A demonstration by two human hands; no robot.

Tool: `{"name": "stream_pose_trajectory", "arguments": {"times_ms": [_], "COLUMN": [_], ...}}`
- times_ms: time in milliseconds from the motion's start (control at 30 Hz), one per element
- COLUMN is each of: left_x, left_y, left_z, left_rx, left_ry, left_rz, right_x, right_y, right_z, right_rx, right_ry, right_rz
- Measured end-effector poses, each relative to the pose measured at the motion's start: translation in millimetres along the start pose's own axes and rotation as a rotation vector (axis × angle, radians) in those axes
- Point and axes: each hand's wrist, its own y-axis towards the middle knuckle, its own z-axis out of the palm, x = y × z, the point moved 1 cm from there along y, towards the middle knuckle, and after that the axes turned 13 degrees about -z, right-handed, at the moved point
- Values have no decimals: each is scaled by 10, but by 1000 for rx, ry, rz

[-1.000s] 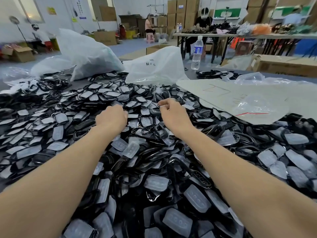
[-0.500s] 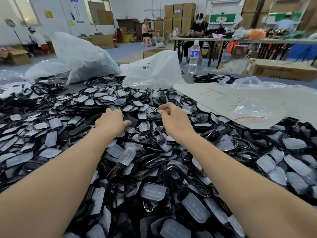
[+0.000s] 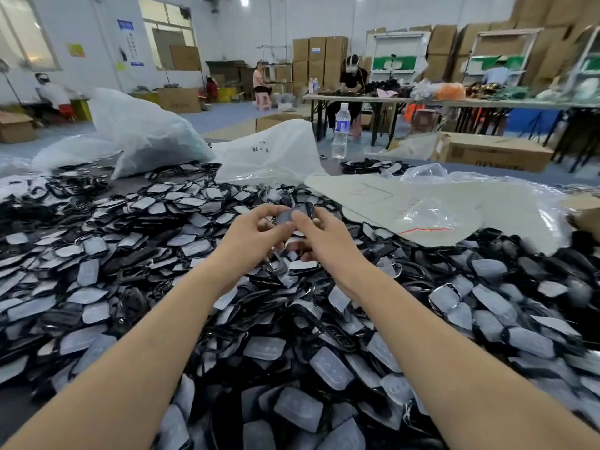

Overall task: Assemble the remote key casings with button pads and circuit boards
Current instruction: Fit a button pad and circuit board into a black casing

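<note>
Casing (image 3: 291,214) sits pinched between left grip (image 3: 252,238) and right grip (image 3: 322,241) above the pile (image 3: 329,368).

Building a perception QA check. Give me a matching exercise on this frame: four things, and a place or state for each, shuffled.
Things
1. water bottle
2. grey button pad
3. long cardboard box
4. pale sheet with red marks

Places or states
a. pinched between the left hand and the right hand
b. lying flat, with a clear bag on it
c. standing upright just right of the white bag
d. farthest right of the four, at the back

Pairs: 1-c, 2-a, 3-d, 4-b
</note>
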Motion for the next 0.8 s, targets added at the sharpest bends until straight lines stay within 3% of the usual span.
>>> {"name": "stream_pose_trajectory", "arguments": {"times_ms": [200,433,800], "left_x": [-213,-423,-355], "left_y": [-400,-971,-1724], "left_z": [664,1435,2763], "left_rx": [110,140,305], "left_ry": [-74,-196,-268], "left_rz": [96,171,225], "right_x": [228,606,528], "right_y": [-559,-1287,-2398], "right_z": [-539,-1158,-2033], "right_rx": [-157,-269,-468], "right_ry": [29,289,320], "right_rz": [-74,-89,-111]}}
